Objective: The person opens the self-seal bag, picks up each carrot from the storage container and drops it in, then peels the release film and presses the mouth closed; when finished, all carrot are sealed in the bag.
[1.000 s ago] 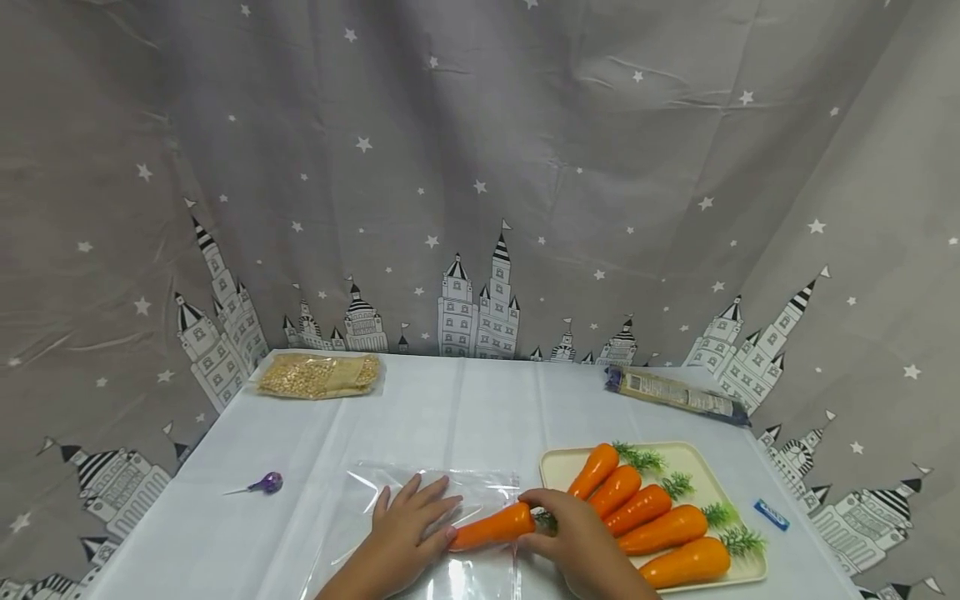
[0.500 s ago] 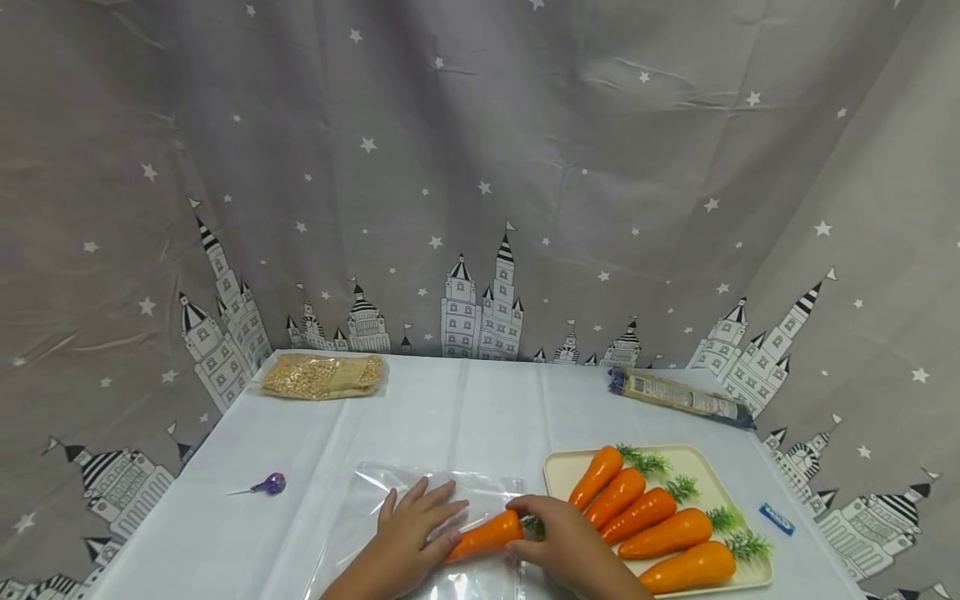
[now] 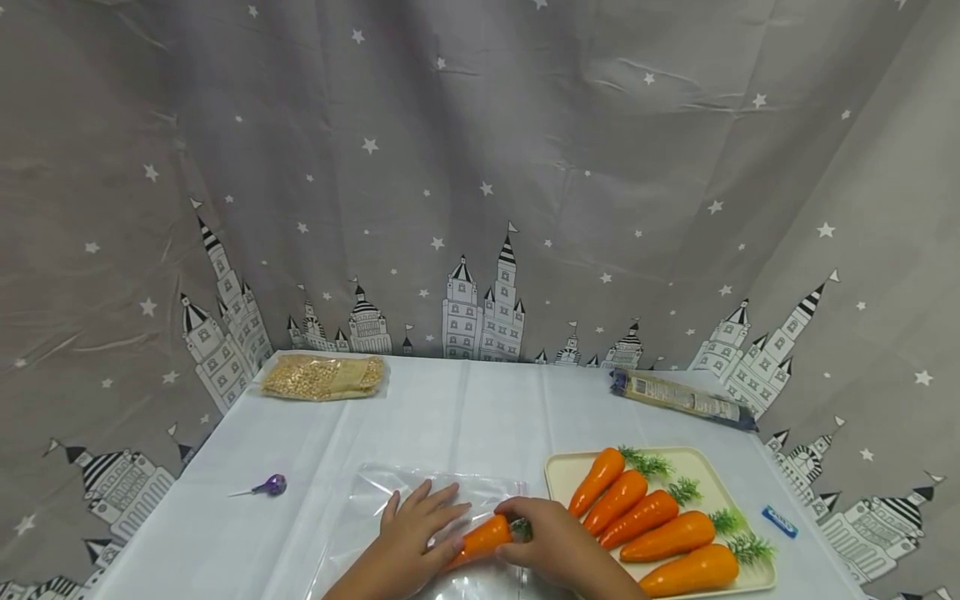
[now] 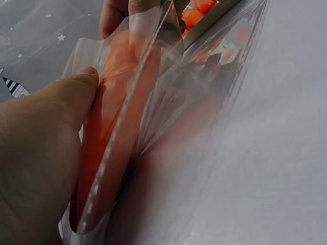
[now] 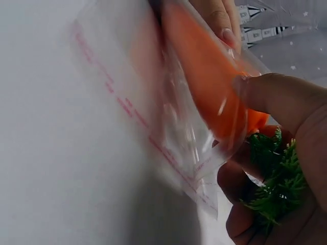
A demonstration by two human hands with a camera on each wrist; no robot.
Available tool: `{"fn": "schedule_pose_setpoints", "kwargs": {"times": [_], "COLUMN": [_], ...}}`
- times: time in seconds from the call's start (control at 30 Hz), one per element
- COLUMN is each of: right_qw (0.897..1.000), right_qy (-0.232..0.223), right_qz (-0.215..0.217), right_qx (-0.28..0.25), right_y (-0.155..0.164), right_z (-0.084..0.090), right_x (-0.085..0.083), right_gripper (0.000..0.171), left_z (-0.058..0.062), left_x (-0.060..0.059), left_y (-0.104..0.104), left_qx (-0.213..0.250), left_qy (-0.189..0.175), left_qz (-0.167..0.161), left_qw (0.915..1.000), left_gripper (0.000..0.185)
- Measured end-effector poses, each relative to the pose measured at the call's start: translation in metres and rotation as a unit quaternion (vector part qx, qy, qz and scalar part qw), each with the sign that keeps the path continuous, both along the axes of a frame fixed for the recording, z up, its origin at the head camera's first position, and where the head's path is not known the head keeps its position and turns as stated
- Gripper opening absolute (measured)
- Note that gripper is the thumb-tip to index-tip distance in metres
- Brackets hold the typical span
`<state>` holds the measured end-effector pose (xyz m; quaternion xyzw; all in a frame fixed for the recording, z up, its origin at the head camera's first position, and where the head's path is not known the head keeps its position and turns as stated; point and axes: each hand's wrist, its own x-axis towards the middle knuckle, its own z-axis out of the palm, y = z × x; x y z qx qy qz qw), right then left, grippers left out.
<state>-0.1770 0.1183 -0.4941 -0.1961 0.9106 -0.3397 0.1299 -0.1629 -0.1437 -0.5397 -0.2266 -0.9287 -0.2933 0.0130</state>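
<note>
Gripping hand: the right hand (image 3: 547, 540) pinches the carrot (image 3: 483, 537) near its thick end, thumb on one side, fingers curled underneath, the leafy top (image 5: 276, 178) against the palm.
Steadying hand: the left hand (image 3: 412, 537) lies with fingers spread over the clear bag (image 3: 367, 500), its thumb against the plastic beside the carrot; how hard it presses, I cannot tell.
Carrot: between the two hands, narrow end inside the clear bag, thick end at the mouth, leafy top outside.
Bag mouth: facing the right hand, the upper film raised over the carrot.
Bagging step: apparently easing the carrot in, and well along, judging by how little orange is uncovered.
Next push: probably calls for the right hand to press on toward the left hand, keeping the mouth wide so the leafy top does not snag.
Tray (image 3: 693, 467): just right of the right hand, holding five other carrots (image 3: 667, 536).
Lollipop (image 3: 275, 484): left of the left hand, well apart.
Blue packet (image 3: 779, 522): past the tray, right of the right hand.
Kernel bag (image 3: 322, 377): far beyond the left hand, leftward.
Long packet (image 3: 682, 400): far beyond the right hand, rightward.
Curtain (image 3: 480, 108): behind everything.
</note>
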Motion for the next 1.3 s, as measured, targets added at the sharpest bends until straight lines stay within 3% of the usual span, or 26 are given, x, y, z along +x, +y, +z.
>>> {"fn": "schedule_pose_setpoints", "kwargs": {"times": [0.27,0.5,0.83,1.07,1.3], "right_qw": [0.999,0.997,0.996,0.995,0.997], "right_qy": [-0.028,-0.072,-0.077,-0.093,-0.071], "right_qz": [0.016,0.015,0.04,0.033,0.035], "right_qx": [-0.028,-0.011,-0.001,-0.002,-0.012], "right_y": [-0.007,-0.012,-0.018,-0.021,-0.022], "right_z": [0.003,0.002,0.004,0.0,-0.006], "right_x": [-0.003,-0.003,-0.002,0.0,0.003], "right_gripper": [0.038,0.034,0.023,0.024,0.022], "left_z": [0.001,0.004,0.006,0.007,0.009], "left_x": [0.001,0.001,0.001,0.003,0.004], "left_y": [-0.001,0.0,0.001,0.003,0.004], "left_qx": [0.019,0.012,-0.025,-0.038,-0.048], "left_qy": [0.012,0.016,0.011,0.042,0.043], "left_qz": [0.002,-0.003,0.006,0.016,0.019], "left_qw": [0.9998,0.9998,0.9996,0.9983,0.9978], "left_gripper": [0.047,0.047,0.049,0.049,0.052]}}
